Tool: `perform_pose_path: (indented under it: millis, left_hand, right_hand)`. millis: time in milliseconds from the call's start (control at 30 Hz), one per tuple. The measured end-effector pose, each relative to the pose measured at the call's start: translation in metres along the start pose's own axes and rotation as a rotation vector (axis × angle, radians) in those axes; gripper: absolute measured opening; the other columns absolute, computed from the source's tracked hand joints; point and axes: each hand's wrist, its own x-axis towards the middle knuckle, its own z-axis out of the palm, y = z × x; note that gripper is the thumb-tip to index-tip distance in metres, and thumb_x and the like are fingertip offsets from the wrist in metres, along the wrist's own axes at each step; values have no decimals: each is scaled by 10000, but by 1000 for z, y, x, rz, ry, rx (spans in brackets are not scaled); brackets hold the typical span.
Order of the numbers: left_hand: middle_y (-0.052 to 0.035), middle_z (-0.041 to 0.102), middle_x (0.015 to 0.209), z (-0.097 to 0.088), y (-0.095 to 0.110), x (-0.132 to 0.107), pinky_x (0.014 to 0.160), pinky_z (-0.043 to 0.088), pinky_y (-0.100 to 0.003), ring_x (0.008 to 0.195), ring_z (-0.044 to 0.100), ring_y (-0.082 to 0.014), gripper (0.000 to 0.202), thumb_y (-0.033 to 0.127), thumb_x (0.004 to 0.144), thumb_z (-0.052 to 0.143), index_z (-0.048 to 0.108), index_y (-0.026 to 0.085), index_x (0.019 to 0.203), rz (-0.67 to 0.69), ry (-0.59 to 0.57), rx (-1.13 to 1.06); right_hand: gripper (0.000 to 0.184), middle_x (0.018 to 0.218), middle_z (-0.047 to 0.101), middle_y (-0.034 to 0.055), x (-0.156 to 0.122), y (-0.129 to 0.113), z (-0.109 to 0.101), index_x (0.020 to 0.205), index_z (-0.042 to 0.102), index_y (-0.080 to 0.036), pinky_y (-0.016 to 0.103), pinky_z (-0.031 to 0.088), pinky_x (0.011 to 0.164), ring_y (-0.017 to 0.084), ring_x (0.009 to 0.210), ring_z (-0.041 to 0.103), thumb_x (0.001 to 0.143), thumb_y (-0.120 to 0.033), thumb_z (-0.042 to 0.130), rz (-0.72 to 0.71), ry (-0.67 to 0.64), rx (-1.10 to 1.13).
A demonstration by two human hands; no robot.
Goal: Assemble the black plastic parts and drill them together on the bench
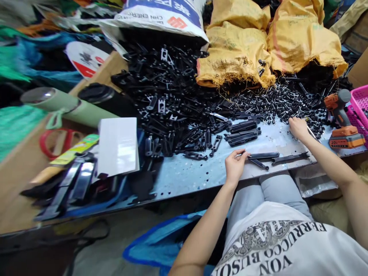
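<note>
My left hand (235, 165) rests near the front edge of a grey metal worktop (189, 172), its fingers pinched on the end of a long black plastic strip assembly (276, 157) lying flat there. My right hand (298, 127) reaches further back and to the right, fingers curled down into a spread of small black screws or rivets (287, 101); what it holds, if anything, is hidden. A short stack of finished black strips (243, 132) lies between the two hands and the big heap of black plastic parts (169, 92).
Yellow woven sacks (238, 46) and a white sack (161, 17) lie open at the back. An orange cordless drill (340, 119) stands at the right beside a pink basket (360, 101). A white card (117, 145), green tube (66, 105) and red scissors (54, 142) sit left.
</note>
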Motion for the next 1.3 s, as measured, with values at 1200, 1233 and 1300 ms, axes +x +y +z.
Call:
perform_pose_path:
  millis: [1200,1233,1300]
  left_hand:
    - [-101,690,967,1,-13,-7,815,439,-351,948,632,-205,232,170,912,419,620,153,1028,935,-125,954]
    - [-102,691,973,1,-11,-6,834,424,-364,974,624,-213,226,178,911,426,624,154,1016,940,-122,987]
    - [-109,683,1011,4,-5,-5,882,388,-403,1034,598,-238,216,216,909,444,628,154,1004,946,-106,1042]
  right_hand:
    - [167,842,636,97,-90,-58,-68,981,593,-138,237,369,692,173,799,588,922,-161,438,-419,-187,308]
    - [162,830,633,92,-91,-58,-64,980,591,-139,237,372,686,171,783,589,923,-170,443,-415,-177,303]
    - [165,805,632,86,-93,-57,-52,958,603,-141,238,385,682,169,766,594,924,-185,447,-437,-162,308]
